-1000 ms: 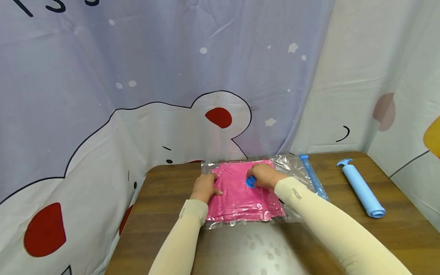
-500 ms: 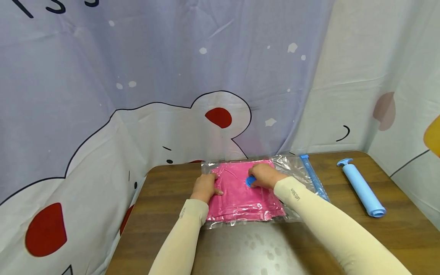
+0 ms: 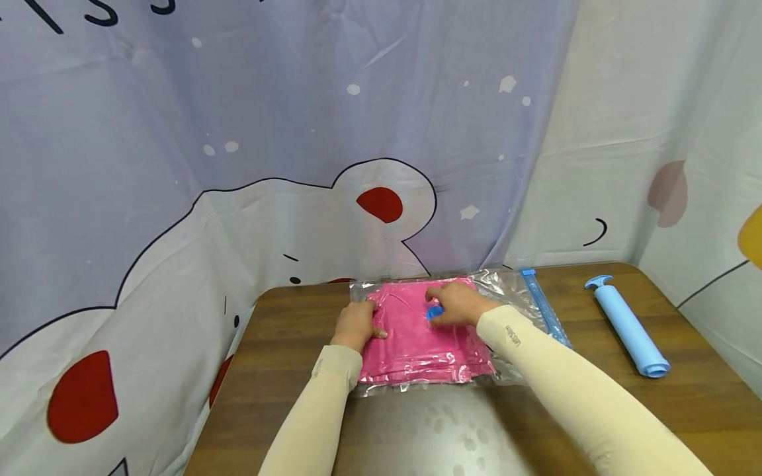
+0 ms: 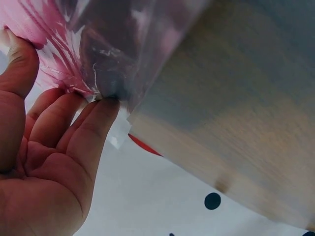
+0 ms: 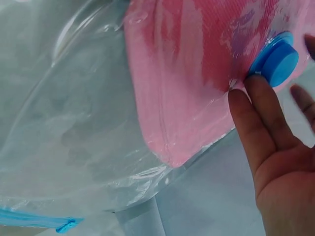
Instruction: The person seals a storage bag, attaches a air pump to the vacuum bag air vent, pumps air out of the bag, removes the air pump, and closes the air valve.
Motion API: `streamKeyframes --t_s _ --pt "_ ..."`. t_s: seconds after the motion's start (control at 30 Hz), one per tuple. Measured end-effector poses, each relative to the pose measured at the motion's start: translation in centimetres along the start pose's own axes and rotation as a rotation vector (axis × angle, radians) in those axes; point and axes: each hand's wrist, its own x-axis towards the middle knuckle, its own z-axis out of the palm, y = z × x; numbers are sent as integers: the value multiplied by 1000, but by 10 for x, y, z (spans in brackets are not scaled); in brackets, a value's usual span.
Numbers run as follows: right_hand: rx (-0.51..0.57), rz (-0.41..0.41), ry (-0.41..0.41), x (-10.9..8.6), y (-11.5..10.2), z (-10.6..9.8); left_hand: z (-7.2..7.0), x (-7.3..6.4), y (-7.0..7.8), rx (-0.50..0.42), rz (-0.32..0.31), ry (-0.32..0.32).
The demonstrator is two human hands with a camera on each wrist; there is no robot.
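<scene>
A clear vacuum storage bag (image 3: pixel 417 389) with folded pink fabric (image 3: pixel 405 344) inside lies flat on the table. On its top is a round blue valve cap (image 3: pixel 434 313), also seen from the side in the right wrist view. My right hand (image 3: pixel 458 304) is around the cap with fingers and thumb spread apart; in the right wrist view two fingertips (image 5: pixel 258 83) touch the bag at the valve's base. My left hand (image 3: pixel 355 326) rests on the bag's left edge, its thumb lying on the pink part. The left wrist view shows its fingertips (image 4: pixel 109 104) against the clear film.
A light blue hand pump (image 3: pixel 630 330) with a T-shaped handle lies on the right of the brown table (image 3: pixel 286 370). The bag's blue zip strip (image 3: pixel 544 307) runs along its right end. Printed curtains (image 3: pixel 333 119) hang behind the table and along its sides.
The right hand's fingers have spread away from the blue cap, which they were closed around earlier. My left hand and the bag have stayed in place.
</scene>
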Motion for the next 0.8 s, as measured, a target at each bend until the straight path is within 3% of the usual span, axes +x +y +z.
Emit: streamKeyframes --t_s 0.13,0.17,0.27,0.37,0.4,0.6,0.73,0.8 --pt "8 -43 -16 -3 2 -3 8 9 -8 5 11 8" --pt "7 -48 -20 -4 3 -3 17 17 -15 15 26 23" --pt "-16 -70 -15 -5 3 -5 20 21 -18 21 27 20" --pt "-39 -81 -8 -6 3 -6 18 19 -15 25 31 19" --pt "-46 -84 -7 -7 2 -6 9 12 -8 18 19 7" --pt "-59 -80 -15 -7 1 -7 0 -4 7 16 4 9" --pt "-55 -65 -25 -5 -1 -7 -1 -4 5 25 4 11" --pt "-57 -57 -31 -4 -2 -7 7 5 -5 44 27 27"
